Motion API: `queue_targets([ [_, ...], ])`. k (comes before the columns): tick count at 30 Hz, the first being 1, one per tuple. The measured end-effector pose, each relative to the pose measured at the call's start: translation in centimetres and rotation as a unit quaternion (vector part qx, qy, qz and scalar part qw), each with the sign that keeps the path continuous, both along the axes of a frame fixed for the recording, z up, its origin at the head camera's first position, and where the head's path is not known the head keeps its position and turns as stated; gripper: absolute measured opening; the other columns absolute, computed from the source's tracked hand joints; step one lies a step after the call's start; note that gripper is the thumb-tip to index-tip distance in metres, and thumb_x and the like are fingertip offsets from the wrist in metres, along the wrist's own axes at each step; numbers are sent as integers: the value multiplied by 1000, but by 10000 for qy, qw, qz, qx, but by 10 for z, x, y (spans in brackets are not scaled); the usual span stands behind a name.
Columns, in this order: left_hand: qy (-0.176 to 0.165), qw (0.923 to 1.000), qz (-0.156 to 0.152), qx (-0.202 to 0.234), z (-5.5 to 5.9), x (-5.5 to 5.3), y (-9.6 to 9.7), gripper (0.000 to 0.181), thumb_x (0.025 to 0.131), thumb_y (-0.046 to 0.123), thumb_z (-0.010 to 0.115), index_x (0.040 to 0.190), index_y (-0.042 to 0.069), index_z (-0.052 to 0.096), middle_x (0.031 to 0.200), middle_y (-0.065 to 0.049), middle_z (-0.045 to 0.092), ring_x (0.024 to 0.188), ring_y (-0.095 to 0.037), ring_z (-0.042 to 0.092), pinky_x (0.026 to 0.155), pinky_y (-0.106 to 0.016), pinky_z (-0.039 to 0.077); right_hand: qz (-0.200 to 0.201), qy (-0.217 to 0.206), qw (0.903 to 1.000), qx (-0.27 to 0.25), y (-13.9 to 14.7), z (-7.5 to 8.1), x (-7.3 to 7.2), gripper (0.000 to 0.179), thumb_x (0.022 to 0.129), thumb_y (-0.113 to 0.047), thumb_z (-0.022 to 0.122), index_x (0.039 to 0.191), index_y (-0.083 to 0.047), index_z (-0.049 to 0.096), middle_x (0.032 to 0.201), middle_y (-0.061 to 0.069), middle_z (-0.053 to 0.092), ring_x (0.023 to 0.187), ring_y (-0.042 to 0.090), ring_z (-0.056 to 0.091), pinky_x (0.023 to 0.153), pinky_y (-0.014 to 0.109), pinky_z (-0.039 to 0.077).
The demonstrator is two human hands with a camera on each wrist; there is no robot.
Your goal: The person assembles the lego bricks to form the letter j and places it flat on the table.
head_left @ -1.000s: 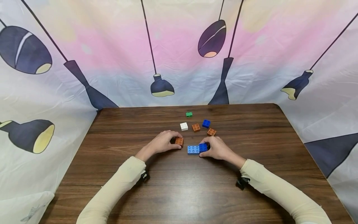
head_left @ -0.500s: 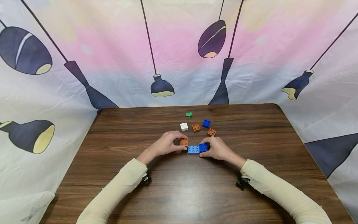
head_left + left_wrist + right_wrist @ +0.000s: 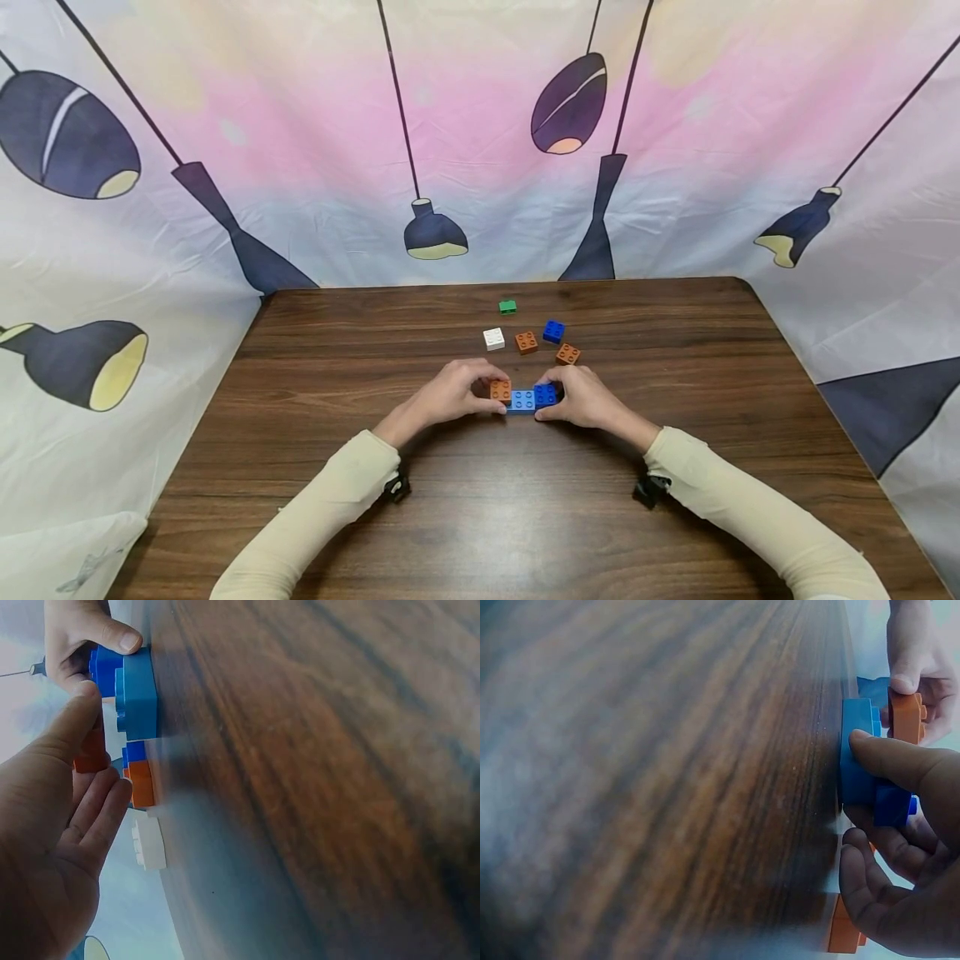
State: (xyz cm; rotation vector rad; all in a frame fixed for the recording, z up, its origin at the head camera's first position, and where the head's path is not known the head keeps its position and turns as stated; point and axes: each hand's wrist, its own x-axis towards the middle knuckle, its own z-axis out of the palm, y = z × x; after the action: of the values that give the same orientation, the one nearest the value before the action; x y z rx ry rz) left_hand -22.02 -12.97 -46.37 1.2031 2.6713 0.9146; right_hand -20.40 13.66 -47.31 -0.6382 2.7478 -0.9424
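My left hand pinches an orange toy building brick between thumb and fingers, over the left end of a light blue brick. In the right wrist view a narrow gap shows between the orange brick and the studs of the light blue brick. A dark blue brick sits on the right end of the light blue one. My right hand grips that end, its thumb against the light blue side and its fingers behind.
Beyond the hands, loose bricks lie on the wooden table: white, orange, dark blue, another orange, and a small green one farthest back. A patterned cloth hangs behind the table.
My left hand has carried the orange brick rightward, from beside the light blue brick to over its left end. My right hand has kept its hold in place.
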Motion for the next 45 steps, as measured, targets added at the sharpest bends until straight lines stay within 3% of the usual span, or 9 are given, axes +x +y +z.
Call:
queue_targets([
  [21,-32,9999,151,-53,-8,2,6,39,85,34,85,116,14,74,105,1,72,91,-10,67,80,-28,55,6,-24,10000,-6,0,0,0,35,77,-25,92,106,-11,77,97,-2,74,84,9,63,74,33,53],
  [34,35,9996,255,-135,-6,2,11,33,86,30,85,111,13,74,100,1,72,85,-8,63,74,-26,53,21,3,10000,-27,0,-1,-3,35,77,-24,92,105,-10,77,97,0,74,84,10,65,75,33,55],
  [45,-139,9988,403,-225,-5,5,16,30,85,28,86,108,12,74,98,1,70,85,-10,62,73,-26,52,73,54,9999,-47,1,0,-2,34,77,-24,92,104,-10,77,96,-1,74,84,10,65,74,33,55],
])
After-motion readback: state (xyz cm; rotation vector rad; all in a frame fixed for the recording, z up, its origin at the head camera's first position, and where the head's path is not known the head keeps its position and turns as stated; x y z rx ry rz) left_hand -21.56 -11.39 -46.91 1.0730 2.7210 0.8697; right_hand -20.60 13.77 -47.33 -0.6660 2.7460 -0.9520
